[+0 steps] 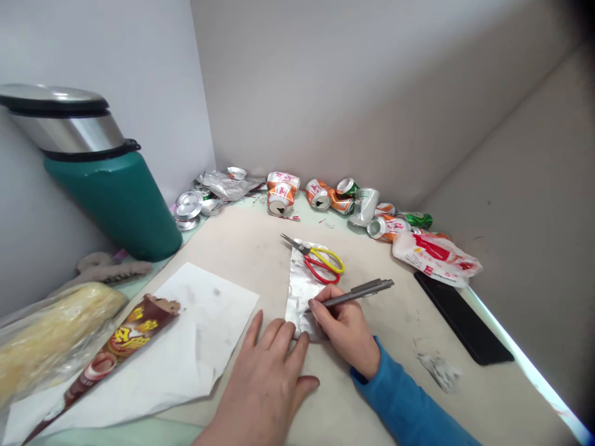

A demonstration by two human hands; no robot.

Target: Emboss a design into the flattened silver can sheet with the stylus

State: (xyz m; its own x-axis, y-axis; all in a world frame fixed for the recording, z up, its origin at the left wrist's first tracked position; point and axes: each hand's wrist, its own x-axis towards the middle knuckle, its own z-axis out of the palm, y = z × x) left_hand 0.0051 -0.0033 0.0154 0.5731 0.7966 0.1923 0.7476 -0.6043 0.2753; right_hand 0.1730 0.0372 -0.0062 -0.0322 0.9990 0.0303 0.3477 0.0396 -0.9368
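A strip of silvery metal sheet (301, 282) lies on the beige mat in the middle of the table. My right hand (346, 325) is closed around a grey pen (360, 291), its tip at the sheet's surface. Flat on the mat, fingers spread, my left hand (267, 378) has its fingertips at the sheet's near end. Scissors (318, 257) with one yellow and one red handle rest across the far part of the sheet, blades pointing to the upper left.
At left stand a green bottle (116, 198), a brown cone wrapper (125, 341) on white paper (199, 347), and bagged yellow food (60, 334). Cut cans (282, 192) and can ends (188, 205) line the back. A plastic bag (437, 254) and black phone (462, 319) lie right.
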